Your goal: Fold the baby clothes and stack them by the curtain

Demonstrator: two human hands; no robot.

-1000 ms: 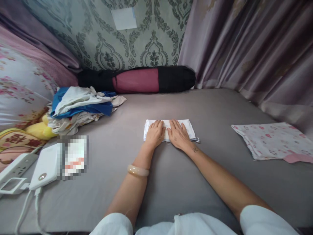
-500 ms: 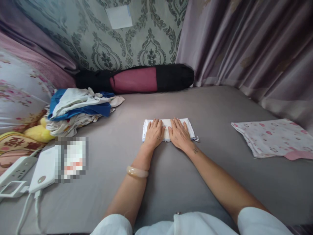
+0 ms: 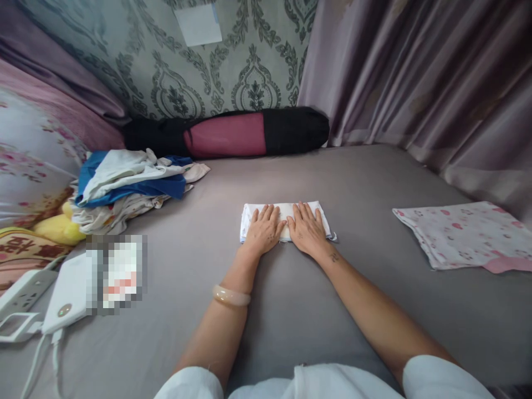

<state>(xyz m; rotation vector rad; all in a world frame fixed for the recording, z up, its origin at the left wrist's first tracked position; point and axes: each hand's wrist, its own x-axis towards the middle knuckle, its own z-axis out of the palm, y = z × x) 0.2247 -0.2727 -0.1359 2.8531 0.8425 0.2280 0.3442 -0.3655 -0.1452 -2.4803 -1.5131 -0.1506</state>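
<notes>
A white folded cloth (image 3: pixel 284 213) lies flat on the grey bed sheet (image 3: pixel 353 321) in front of me, a loose bit of thread or trim at its right corner. My left hand (image 3: pixel 265 228) rests palm down on its left half, fingers stretched out. On the right half lies my right hand (image 3: pixel 306 227), also flat with the fingers extended. The thumbs point toward each other with a small gap. Both palms cover much of the cloth, so its exact kind is hard to make out.
Left stands a heap of blue and white clothes (image 3: pixel 133 180), near a white power bank (image 3: pixel 68 293) with cables and a power strip (image 3: pixel 25 291). To the right lies a folded pink-patterned cloth (image 3: pixel 461 233). A long black and pink bag (image 3: pixel 224 134) lies along the wall.
Both hands stay flat on the folded cloth, with the thumbs slightly nearer each other. The view has shifted slightly; the cloth has not visibly changed.
</notes>
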